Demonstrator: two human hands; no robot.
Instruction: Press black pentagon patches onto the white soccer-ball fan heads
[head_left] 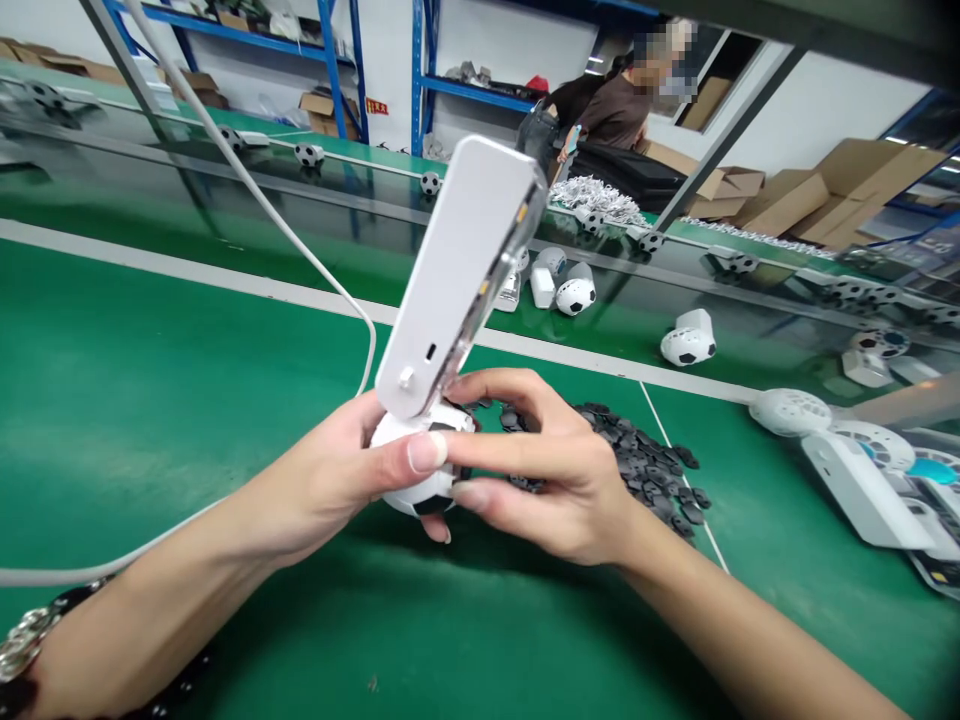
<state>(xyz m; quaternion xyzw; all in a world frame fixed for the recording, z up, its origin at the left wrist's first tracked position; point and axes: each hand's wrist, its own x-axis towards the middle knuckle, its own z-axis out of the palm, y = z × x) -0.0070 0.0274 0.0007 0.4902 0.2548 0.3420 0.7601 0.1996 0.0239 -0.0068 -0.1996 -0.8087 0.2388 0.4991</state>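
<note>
A white device with a long flat panel [461, 270] and a soccer-ball-patterned round end [416, 490] is held up in front of me, panel tilted up and to the right. My left hand [352, 465] wraps the round end, its thumb pressed across the front. On the other side, my right hand [555, 460] has its fingers and thumb against the ball's right side. Whether a small part is between those fingertips is hidden. Small dark grey plastic pieces [645, 460] lie in a pile on the green table behind my right hand.
More soccer-ball devices [688, 338] lie on the green conveyor [630, 330] beyond a pale rail. At the right edge lie white housings [862, 490] with round grilles. A white cable [300, 240] hangs at left. One person [615, 110] stands behind, near cardboard boxes [840, 190].
</note>
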